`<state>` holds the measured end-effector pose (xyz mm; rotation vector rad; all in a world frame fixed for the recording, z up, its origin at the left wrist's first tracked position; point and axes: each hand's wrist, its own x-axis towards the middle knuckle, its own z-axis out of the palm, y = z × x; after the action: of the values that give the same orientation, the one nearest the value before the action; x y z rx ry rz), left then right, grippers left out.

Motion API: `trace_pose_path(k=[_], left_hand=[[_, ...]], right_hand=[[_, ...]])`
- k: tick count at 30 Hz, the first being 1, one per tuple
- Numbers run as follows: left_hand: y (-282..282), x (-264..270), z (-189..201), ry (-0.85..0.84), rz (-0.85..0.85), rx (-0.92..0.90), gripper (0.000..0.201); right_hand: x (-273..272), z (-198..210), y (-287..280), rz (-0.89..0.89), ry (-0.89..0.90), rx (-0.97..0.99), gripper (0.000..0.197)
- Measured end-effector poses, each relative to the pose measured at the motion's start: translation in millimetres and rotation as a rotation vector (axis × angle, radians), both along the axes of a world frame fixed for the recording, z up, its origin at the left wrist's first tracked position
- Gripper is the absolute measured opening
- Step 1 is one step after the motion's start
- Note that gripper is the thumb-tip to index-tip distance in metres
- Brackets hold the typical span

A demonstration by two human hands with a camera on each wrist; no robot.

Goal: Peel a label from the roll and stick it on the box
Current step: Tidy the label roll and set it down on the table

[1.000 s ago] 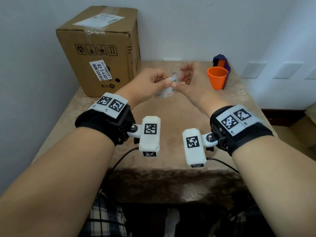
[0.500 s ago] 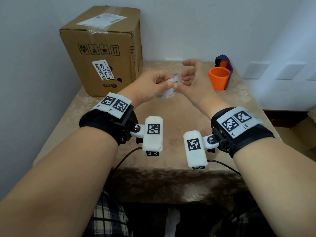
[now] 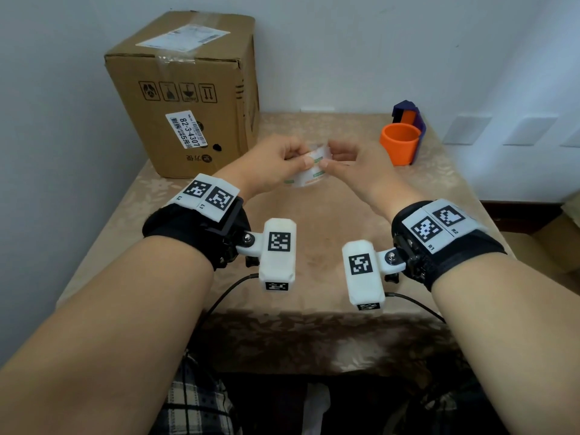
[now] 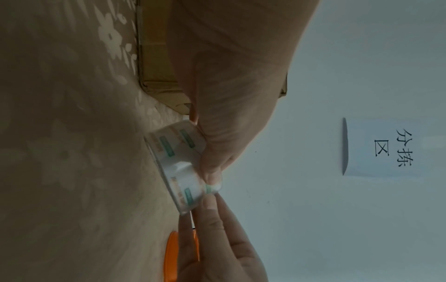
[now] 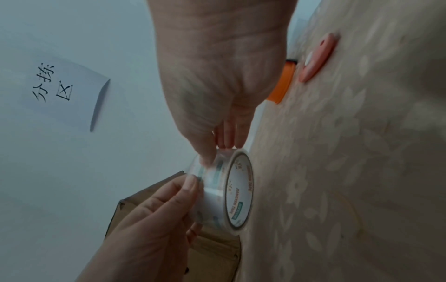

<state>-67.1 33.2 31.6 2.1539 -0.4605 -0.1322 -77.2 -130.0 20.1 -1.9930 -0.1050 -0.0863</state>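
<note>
A roll of white labels with green print (image 3: 309, 177) is held just above the middle of the table. My left hand (image 3: 301, 160) grips it from the left, thumb on its outer face. My right hand (image 3: 326, 157) pinches the roll's top from the right, thumb tip meeting the left thumb. In the left wrist view both thumbs meet at a small raised edge on the roll (image 4: 178, 152). The right wrist view shows the roll's (image 5: 239, 190) printed side ring. The cardboard box (image 3: 188, 89) stands upright at the back left, with older labels on it.
An orange cup (image 3: 400, 146) stands at the back right, with a purple and orange holder (image 3: 411, 116) behind it. A small pink object (image 5: 316, 59) lies on the cloth near the cup. A paper sign (image 4: 381, 147) hangs on the wall.
My right hand's fingers were spread upward half a second ago and have curled down onto the roll. The left hand keeps its hold.
</note>
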Motion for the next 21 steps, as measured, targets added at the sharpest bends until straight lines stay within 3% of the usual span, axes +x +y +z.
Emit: trace_pose_path(k=[4,10,17,21], left_hand=[[0,1,1,0.0,0.033,0.025,0.007],[-5,-3,4,0.023,-0.017,0.017,0.012],[-5,-2,6,0.008,-0.01,0.019,0.016],[1,-2,8,0.007,-0.04,0.056,0.013]], right_hand=[[-1,3,2,-0.057,-0.049,0.01,0.027],[5,-1,-1,-0.174,-0.049,0.075,0.027],[8,-3,-5,-0.181,-0.066,0.067,0.012],[7,-3,-11,-0.065,-0.014,0.126,0.006]])
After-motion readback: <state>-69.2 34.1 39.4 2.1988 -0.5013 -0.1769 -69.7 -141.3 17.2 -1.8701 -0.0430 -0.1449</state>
